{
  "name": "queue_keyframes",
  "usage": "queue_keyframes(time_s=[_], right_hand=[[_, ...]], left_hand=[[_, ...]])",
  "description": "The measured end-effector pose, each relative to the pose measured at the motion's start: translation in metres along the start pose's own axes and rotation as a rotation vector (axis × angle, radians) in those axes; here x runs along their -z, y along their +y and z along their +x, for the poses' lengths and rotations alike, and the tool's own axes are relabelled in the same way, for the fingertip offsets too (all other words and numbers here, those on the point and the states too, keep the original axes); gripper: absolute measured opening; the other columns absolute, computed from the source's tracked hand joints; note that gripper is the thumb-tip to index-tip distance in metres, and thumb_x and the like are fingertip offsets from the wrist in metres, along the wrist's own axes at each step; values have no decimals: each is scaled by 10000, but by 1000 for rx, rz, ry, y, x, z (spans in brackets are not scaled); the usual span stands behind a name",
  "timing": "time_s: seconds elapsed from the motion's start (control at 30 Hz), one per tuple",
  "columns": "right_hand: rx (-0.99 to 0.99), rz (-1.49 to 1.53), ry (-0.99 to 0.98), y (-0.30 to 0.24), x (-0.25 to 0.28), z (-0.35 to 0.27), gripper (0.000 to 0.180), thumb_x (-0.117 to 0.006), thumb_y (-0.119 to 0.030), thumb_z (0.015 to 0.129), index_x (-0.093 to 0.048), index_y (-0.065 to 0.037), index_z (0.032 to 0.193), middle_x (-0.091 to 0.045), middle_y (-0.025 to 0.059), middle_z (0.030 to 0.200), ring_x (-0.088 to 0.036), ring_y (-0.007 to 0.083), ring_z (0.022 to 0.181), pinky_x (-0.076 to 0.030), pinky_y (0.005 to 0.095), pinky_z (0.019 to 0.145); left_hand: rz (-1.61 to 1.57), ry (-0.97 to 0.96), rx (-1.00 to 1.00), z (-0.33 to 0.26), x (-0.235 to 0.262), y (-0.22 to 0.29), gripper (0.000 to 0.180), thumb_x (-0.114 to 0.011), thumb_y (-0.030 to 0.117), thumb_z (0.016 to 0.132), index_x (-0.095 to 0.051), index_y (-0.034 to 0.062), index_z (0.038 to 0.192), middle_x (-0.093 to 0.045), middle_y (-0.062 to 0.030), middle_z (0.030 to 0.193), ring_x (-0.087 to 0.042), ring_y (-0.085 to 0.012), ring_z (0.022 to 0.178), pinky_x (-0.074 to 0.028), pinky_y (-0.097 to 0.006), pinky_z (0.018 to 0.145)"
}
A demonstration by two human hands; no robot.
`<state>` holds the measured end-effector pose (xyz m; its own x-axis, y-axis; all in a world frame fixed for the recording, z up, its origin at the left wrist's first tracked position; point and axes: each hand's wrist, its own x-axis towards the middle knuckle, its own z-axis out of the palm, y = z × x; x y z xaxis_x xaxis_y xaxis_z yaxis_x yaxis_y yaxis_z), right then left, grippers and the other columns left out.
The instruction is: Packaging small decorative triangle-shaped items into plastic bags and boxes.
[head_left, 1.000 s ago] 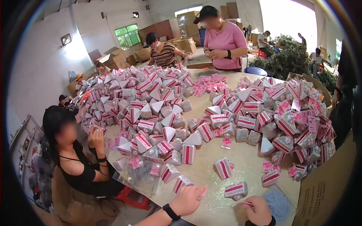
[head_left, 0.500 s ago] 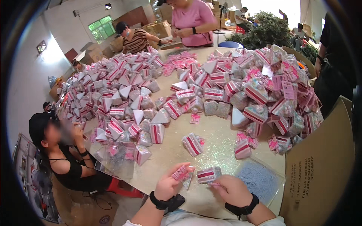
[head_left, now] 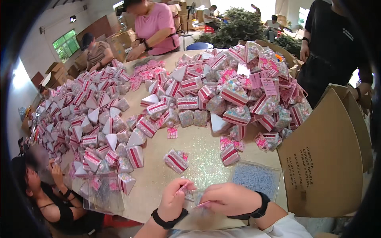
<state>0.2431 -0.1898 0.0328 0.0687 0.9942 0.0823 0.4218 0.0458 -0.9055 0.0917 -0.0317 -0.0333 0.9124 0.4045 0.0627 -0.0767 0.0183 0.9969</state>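
Observation:
My left hand (head_left: 173,200) is closed in a pinch on a small pink tag (head_left: 183,187). A bit of a glittery cake-slice ornament (head_left: 189,195) shows beside its fingers. To its right, my right hand (head_left: 230,198) pinches another pink tag (head_left: 202,205), turned nearly edge-on; whatever hangs below it is blurred and partly hidden. Ahead of my hands lies a single cake-slice ornament (head_left: 176,161), white with a dark pink stripe. A second loose ornament (head_left: 229,154) rests beside a shallow clear tray (head_left: 280,178) of thin light-blue loops (head_left: 254,177).
Large heaps of cake-slice ornaments cover the table's left (head_left: 99,119) and right (head_left: 236,93). Pink tags (head_left: 147,71) lie between them. A cardboard box (head_left: 323,158) stands at right, a clear container (head_left: 104,194) at left. Several people are around the table, one in a pink shirt (head_left: 158,29).
The view has swung right. My hands have drawn closer together, and my right hand has turned, so the ornament that showed plainly at its fingers is now mostly hidden.

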Motion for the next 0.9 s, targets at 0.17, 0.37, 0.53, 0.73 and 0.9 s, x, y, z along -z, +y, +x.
queue_keyframes(time_s=[0.17,0.37,0.53,0.73,0.9], right_hand=[[84,-21,313,4,-41,31,127,-575,-79,825,-624,-41,935,-606,132,901,-606,322,811,-501,376,720],[128,-276,375,20,-40,38,167,-650,-155,783,-630,-33,896,-614,148,895,-605,332,776,-505,391,695],[-495,-773,529,50,52,20,333,-641,-321,807,-631,-13,932,-621,187,925,-611,347,862,-489,414,781],[-468,-226,315,119,38,14,387,-569,-355,857,-600,-5,1019,-612,244,968,-599,382,907,-475,444,810],[-370,-639,-50,71,-39,49,316,-562,-334,858,-594,-39,967,-626,173,872,-597,367,814,-469,451,750]], left_hand=[[-317,-168,163,-15,0,-2,686,-578,477,879,-380,-29,1297,-520,-66,1128,-527,-141,1024,-420,-277,873],[-240,-116,196,-30,20,4,601,-518,277,960,-246,10,1425,-582,-108,952,-565,-161,771,-476,-289,726],[-212,-64,94,-53,49,-3,305,-443,139,985,-415,32,1269,-612,-132,953,-584,-183,801,-476,-303,718],[-271,-6,151,-64,58,-7,263,-459,151,989,-455,41,1227,-596,-80,973,-588,-177,838,-470,-285,767],[-187,2,143,-68,61,-2,244,-468,125,982,-454,43,1211,-581,-77,957,-566,-161,840,-456,-281,776]])
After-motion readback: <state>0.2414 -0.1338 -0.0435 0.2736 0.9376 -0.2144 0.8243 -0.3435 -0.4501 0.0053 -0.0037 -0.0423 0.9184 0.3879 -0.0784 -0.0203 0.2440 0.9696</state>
